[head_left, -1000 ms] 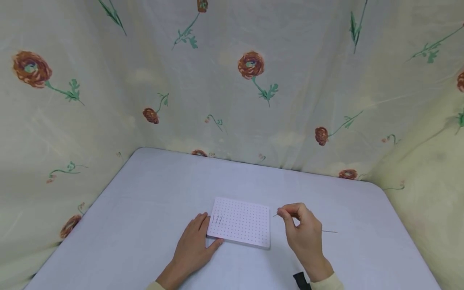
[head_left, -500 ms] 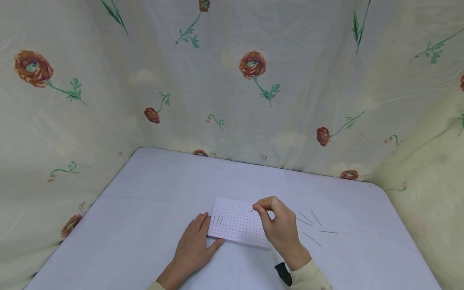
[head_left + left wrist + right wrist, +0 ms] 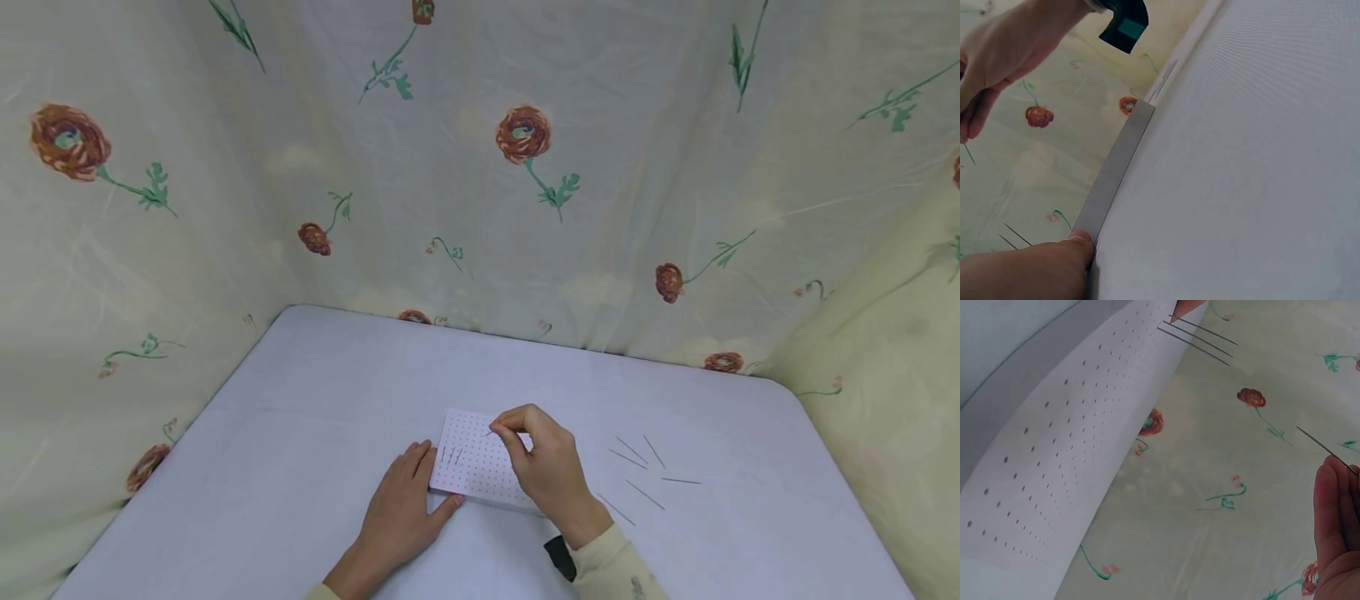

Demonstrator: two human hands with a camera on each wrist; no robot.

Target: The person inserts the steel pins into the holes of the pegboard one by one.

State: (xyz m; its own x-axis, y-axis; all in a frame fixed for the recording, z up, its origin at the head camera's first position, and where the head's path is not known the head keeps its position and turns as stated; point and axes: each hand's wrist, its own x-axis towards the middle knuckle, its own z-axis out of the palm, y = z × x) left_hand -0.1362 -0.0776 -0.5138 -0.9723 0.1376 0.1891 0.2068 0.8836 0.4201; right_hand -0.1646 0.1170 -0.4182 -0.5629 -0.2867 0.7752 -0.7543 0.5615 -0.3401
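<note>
Left hand (image 3: 402, 507) and right hand (image 3: 551, 462) both work at a white perforated board (image 3: 480, 479), which lies on the table just below the centre of the head view. With its fingers straight and relaxed, the left hand rests against the board's left side, its thumb reaching out to the near edge. At the lower left of the left wrist view that thumb touches the board's pale side face. Thumb and fingertips of the right hand pinch a thin dark pin (image 3: 1325, 450), which sits at the right of the right wrist view with its free tip held above the holes, apart from the surface.

Three standing pins (image 3: 1198, 339) are set in a short row in the board, near its left edge in the head view and at the top of the right wrist view. Six loose pins (image 3: 646, 494) lie scattered at various angles on the white table (image 3: 337, 375), right of the board and toward the lower right of the frame. Beside the right sleeve (image 3: 618, 562), at the bottom of the frame, shows a black object (image 3: 560, 557). Pale cloth (image 3: 390, 167) printed with reddish-brown flowers fills the upper part of the head view
</note>
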